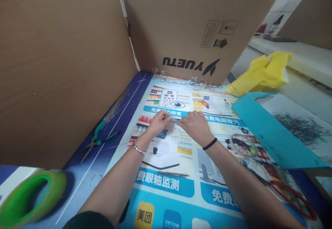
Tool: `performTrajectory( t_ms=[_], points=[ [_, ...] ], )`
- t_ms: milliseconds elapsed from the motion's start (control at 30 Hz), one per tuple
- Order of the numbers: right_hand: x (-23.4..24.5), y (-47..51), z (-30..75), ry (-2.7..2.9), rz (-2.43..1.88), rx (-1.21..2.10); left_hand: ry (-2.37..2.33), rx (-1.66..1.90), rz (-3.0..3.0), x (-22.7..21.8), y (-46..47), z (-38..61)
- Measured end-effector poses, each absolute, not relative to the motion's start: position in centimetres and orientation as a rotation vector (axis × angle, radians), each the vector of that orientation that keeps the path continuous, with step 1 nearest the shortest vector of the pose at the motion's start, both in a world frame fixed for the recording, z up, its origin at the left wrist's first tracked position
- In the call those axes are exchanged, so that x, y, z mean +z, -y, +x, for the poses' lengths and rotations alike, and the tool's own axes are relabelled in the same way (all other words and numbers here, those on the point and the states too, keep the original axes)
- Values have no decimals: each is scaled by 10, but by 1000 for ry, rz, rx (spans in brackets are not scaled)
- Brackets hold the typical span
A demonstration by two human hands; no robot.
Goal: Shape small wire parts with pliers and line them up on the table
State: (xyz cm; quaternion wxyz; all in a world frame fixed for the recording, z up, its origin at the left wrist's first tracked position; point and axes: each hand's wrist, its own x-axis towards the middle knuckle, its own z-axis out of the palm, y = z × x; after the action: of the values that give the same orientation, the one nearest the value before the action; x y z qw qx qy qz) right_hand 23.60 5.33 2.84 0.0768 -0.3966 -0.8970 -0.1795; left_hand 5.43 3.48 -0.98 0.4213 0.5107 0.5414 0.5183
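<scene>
In the middle of the head view my left hand (160, 121) and my right hand (195, 124) work close together over the printed sheet. A small, thin silvery metal piece (175, 120) spans the gap between them. The left thumb and fingertips pinch its left end. My right fingers are curled round its other end; their grip hides most of that side. Its exact kind is too small to make out. Fine thin strands seem to hang just below it. Left of the hands lie green-handled pliers (96, 139), handles spread, beside a bundle of thin wires (116, 104).
Cardboard panels (192, 25) stand left and behind, with wire scraps (198, 83) at their foot. A tape roll (33, 198) lies front left. At right are a yellow bag (259, 73), a blue box (261, 128) with tangled wire (301, 127), a clear ring (243, 145) and red-handled scissors (295, 198).
</scene>
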Motion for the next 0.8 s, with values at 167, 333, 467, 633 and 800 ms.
performTrajectory(
  t_ms=[167, 333, 467, 633, 800],
  points=[
    [29, -52, 235, 2683, -1211, -546, -1352, 1310, 1243, -10, -35, 55],
    [27, -52, 234, 2680, -1243, -512, -1336, 1312, 1226, -8, -34, 56],
    [27, -50, 232, 2664, -1280, -490, -1359, 1333, 1205, -5, -33, 58],
    [27, -49, 230, 2662, -1330, -450, -1381, 1357, 1167, -1, -32, 59],
    [26, -49, 229, 2659, -1354, -440, -1391, 1381, 1156, 0, -32, 60]
  ],
)
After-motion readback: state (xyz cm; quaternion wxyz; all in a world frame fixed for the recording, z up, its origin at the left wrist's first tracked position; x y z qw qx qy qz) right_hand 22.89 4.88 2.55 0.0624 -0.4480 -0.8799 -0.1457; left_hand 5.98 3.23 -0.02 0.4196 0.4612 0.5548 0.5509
